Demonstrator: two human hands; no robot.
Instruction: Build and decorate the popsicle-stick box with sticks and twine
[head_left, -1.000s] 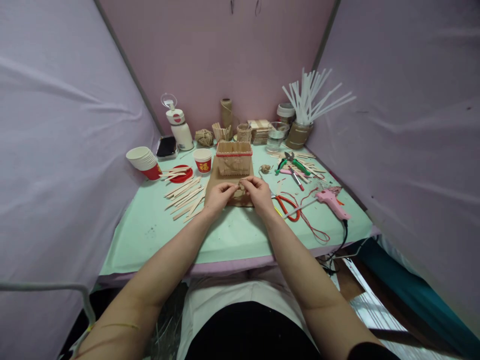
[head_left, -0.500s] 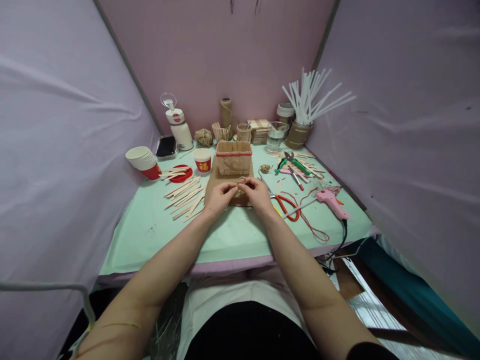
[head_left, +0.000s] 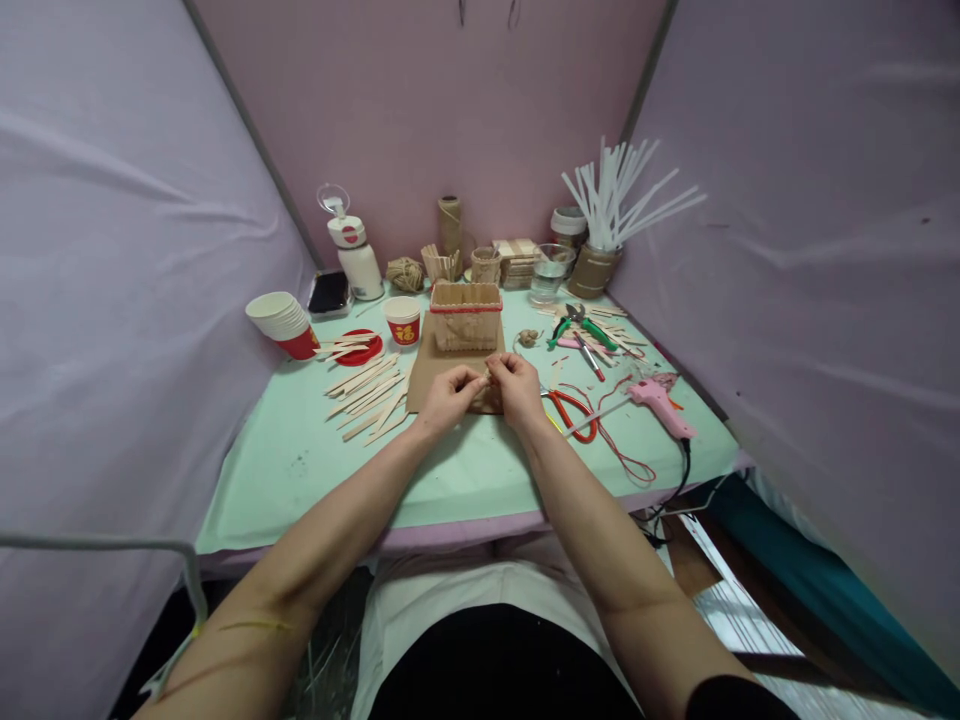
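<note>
My left hand (head_left: pixel 454 393) and my right hand (head_left: pixel 516 385) meet over the front of a brown cardboard sheet (head_left: pixel 424 372). Thumbs and fingers of both are pinched on a small tan piece (head_left: pixel 487 373) that looks like twine, mostly hidden by the fingertips. Just behind them, on the cardboard, stands a rectangular box of wooden sticks (head_left: pixel 466 328) with a red-trimmed rim. A small knot of twine (head_left: pixel 529 338) lies beyond my right hand. Red-handled scissors (head_left: pixel 574 415) rest beside my right wrist, partly covered by it.
Loose wooden sticks (head_left: pixel 367 395) lie left of the cardboard, near paper cups (head_left: pixel 282 322) and a red lid (head_left: pixel 358 347). To the right are green-handled pliers (head_left: pixel 581 326), red cord (head_left: pixel 619 455) and a pink glue gun (head_left: pixel 664 407). A bottle (head_left: pixel 361 270) and a water bowl (head_left: pixel 551 275) stand behind.
My hands have shifted slightly, with the right fingertips now higher than the left. The small loop seen above the fingers earlier is now largely hidden between them.
</note>
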